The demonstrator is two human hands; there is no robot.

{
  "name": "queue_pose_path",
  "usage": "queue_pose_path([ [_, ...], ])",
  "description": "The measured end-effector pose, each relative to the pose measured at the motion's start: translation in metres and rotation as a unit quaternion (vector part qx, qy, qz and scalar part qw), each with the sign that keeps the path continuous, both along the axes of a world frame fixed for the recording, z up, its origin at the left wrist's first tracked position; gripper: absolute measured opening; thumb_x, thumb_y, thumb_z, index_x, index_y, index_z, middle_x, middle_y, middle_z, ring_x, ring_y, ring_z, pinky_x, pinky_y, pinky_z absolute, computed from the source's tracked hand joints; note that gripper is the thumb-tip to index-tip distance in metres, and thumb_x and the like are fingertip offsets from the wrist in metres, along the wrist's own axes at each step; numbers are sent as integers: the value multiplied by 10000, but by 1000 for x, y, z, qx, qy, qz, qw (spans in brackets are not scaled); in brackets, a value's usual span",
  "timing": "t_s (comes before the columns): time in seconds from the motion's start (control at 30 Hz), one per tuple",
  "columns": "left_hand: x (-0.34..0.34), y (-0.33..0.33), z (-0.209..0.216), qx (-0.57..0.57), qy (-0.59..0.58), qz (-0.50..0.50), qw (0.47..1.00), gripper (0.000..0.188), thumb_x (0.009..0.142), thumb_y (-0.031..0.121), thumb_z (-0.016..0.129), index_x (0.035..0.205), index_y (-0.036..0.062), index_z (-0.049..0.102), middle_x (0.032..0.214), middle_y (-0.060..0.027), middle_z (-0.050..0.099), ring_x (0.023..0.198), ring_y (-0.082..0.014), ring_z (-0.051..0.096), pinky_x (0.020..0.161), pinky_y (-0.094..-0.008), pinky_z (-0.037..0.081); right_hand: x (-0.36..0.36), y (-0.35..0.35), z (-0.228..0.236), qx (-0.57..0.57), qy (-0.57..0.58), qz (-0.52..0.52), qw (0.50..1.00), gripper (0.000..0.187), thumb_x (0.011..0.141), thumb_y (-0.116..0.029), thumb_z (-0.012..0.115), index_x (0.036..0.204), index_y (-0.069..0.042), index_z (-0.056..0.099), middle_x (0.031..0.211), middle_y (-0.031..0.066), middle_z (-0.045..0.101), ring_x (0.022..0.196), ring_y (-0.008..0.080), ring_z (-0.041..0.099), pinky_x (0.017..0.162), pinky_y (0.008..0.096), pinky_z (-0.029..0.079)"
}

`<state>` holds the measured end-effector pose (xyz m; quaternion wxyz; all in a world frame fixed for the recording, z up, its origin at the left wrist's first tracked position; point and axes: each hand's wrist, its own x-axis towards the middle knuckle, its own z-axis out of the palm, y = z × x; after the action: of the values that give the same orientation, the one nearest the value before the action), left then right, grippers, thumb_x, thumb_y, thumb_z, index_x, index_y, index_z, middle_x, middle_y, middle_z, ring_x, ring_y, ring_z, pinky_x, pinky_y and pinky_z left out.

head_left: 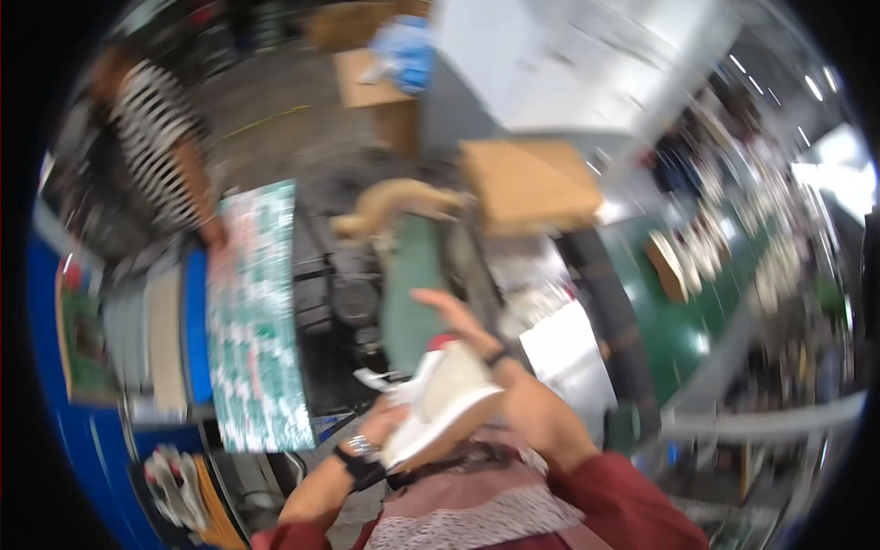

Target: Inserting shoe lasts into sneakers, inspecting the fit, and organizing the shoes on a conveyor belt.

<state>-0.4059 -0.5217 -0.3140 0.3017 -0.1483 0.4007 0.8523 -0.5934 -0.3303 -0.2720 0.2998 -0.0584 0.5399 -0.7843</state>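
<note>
Holding a cream-white, tan-bottomed shoe [451, 396] at lower centre, probably light, stiff-soled and best gripped along its sole edges, the left hand [385, 419] closes while the right hand [461, 323] extends empty fingers.

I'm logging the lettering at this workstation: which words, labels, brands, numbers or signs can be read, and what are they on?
No text can be read; the picture is too blurred.
Shoe: nothing legible.
Cardboard box: nothing legible.
Green-and-white sheet: smeared pattern; I cannot tell whether it includes lettering.
Blue-and-white bag: too blurred to tell.
</note>
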Motion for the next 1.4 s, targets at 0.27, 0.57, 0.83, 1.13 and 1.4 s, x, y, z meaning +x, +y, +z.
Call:
queue_pose_path([
  [0.27, -1, -5, 29, -191, 88, -185, 960, 430, 750, 19, 781, 1158, 26, 643, 881, -23, 705, 744, -127, 668, 720, -284, 547, 68, 114, 78, 140, 257, -234, 927, 1213, 706, -202, 866, 1614, 0, 88, 1583, 207, 349, 1462, 310, 349, 1198, 384, 279],
  [0.57, -141, 314, 42, -314, 434, -217, 816, 841, 733, 4, 806, 1473, 5, 407, 1182, -151, 646, 1057, -265, 621, 985, -389, 484, 297, 429, 15, 624, 125, -560, 530, 777, 659, -37, 774, 1365, -57, 451, 1165, 196, 598, 1095, 429, 610, 897, 491, 532],
  [0.83, -285, 431, -48, -591, 575, -495, 274, 535, 747, 417, 802, 1130, 71, 662, 1135, -232, 693, 1076, -417, 658, 913, -506, 523, 399, 495, -119, 639, 32, -499, 585, 626, 668, -342, 875, 1200, -100, 650, 1126, 122, 668, 1081, 357, 615, 920, 474, 488],
  [1.13, -381, 529, -67, -421, 629, -379, 533, 456, 870, 345, 779, 1050, -59, 666, 981, -198, 701, 909, -294, 618, 859, -426, 482, 374, 424, -133, 661, -45, -391, 639, 659, 670, -176, 832, 1291, -114, 618, 1378, 98, 574, 1350, 356, 457, 1110, 592, 331],
  [1.4, -218, 664, -37, -349, 593, -503, 524, 433, 931, 232, 675, 1257, -46, 614, 1082, -188, 674, 979, -279, 627, 933, -394, 482, 313, 305, -115, 43, -383, -870, 306, 1168, 649, -486, 915, 1456, 107, 314, 1417, 293, 523, 1294, 385, 561, 1068, 412, 474],
])
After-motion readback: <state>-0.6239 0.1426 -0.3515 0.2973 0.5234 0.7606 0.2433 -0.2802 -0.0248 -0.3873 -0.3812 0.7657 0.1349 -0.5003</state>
